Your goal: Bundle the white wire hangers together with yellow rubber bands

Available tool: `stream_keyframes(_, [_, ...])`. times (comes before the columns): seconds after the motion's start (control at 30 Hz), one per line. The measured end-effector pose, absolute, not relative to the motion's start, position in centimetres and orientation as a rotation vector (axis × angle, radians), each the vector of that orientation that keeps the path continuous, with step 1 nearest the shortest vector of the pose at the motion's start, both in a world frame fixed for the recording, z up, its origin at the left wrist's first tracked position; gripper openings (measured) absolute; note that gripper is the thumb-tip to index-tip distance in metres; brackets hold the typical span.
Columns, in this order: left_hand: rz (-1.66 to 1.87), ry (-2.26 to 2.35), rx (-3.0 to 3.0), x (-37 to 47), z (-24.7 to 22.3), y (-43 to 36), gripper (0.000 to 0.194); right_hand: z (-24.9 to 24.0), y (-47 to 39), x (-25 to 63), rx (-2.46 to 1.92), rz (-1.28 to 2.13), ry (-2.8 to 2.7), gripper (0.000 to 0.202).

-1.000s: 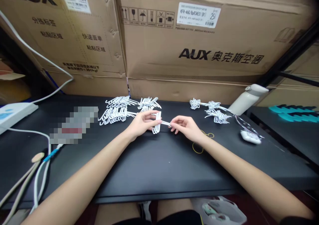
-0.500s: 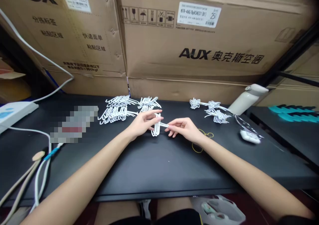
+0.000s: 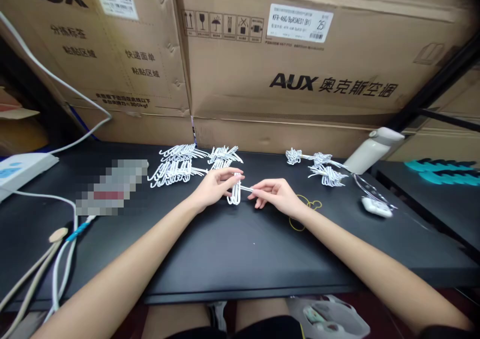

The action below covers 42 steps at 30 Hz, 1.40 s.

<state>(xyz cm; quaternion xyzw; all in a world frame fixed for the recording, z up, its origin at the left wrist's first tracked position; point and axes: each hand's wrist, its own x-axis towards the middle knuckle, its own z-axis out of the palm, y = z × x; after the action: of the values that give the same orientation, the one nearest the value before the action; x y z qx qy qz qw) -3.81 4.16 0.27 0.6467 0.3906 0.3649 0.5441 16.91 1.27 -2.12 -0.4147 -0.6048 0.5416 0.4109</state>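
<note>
My left hand (image 3: 220,185) pinches a folded bundle of thin white cable (image 3: 235,195) between thumb and fingers, its rounded loops hanging below. From this bundle white strands run right to my right hand (image 3: 275,196), where thumb and forefinger are closed on them. Behind my left hand lie more folded white bundles (image 3: 224,154), partly hidden by it. To their left are others with hook-shaped ends (image 3: 172,171). Thin yellow rubber bands (image 3: 298,224) lie beside my right wrist.
Tied white bundles (image 3: 326,175) lie at the back right, near a pale bottle (image 3: 369,151) and a white earphone case (image 3: 376,207). Cardboard boxes (image 3: 240,94) wall off the back. On the left are a power strip (image 3: 28,171), cables (image 3: 63,259) and a blurred-out phone-like object (image 3: 112,186).
Almost nothing differs. My right hand has shifted very slightly down, and both hands keep their hold on the white cable.
</note>
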Motion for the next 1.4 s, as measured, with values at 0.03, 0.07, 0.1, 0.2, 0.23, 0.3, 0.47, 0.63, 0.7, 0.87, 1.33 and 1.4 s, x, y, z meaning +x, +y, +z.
stream_keyframes(0.03, [0.867, 0.927, 1.537, -3.8, 0.3, 4.2, 0.041, -2.1, 1.2, 16.9, -1.051, 1.352, -1.525, 0.036])
stream_keyframes(0.07, [0.865, 0.926, 1.536, -3.8, 0.2, 4.2, 0.042, -2.0, 1.2, 16.8, -1.058, 1.343, -1.529, 0.036])
stream_keyframes(0.1, [0.860, 0.924, 1.532, -3.8, 0.2, 4.2, 0.042, -2.0, 1.2, 16.8, -1.064, 1.338, -1.534, 0.036])
stream_keyframes(0.2, [0.838, 0.916, 1.523, -3.8, 0.1, 4.3, 0.045, -1.7, 1.2, 16.9, -1.081, 1.366, -1.531, 0.034])
stream_keyframes(0.23, [0.829, 0.908, 1.523, -3.8, 0.1, 4.3, 0.046, -1.7, 1.2, 17.0, -1.087, 1.392, -1.524, 0.034])
stream_keyframes(0.3, [0.815, 0.884, 1.528, -3.9, 0.2, 4.3, 0.046, -1.6, 1.3, 17.1, -1.101, 1.472, -1.499, 0.033])
stream_keyframes(0.47, [0.775, 0.838, 1.533, -4.1, 0.3, 4.3, 0.044, -1.6, 1.4, 17.4, -1.101, 1.624, -1.446, 0.033])
stream_keyframes(0.63, [0.765, 0.820, 1.548, -4.1, 0.3, 4.5, 0.043, -1.7, 1.3, 17.3, -1.103, 1.577, -1.473, 0.036])
stream_keyframes(0.7, [0.764, 0.820, 1.544, -4.1, 0.3, 4.4, 0.042, -1.6, 1.2, 17.1, -1.109, 1.535, -1.506, 0.035])
stream_keyframes(0.87, [0.799, 0.848, 1.544, -4.0, 0.3, 4.1, 0.042, -1.2, 0.9, 16.8, -1.073, 1.376, -1.606, 0.031])
stream_keyframes(1.33, [0.691, 0.684, 1.362, -3.5, 0.1, 4.1, 0.043, -1.7, 0.9, 16.4, -0.973, 1.085, -1.493, 0.028])
stream_keyframes(1.4, [0.663, 0.670, 1.407, -3.6, 0.1, 4.1, 0.041, -1.8, 0.9, 16.4, -0.956, 1.089, -1.503, 0.027])
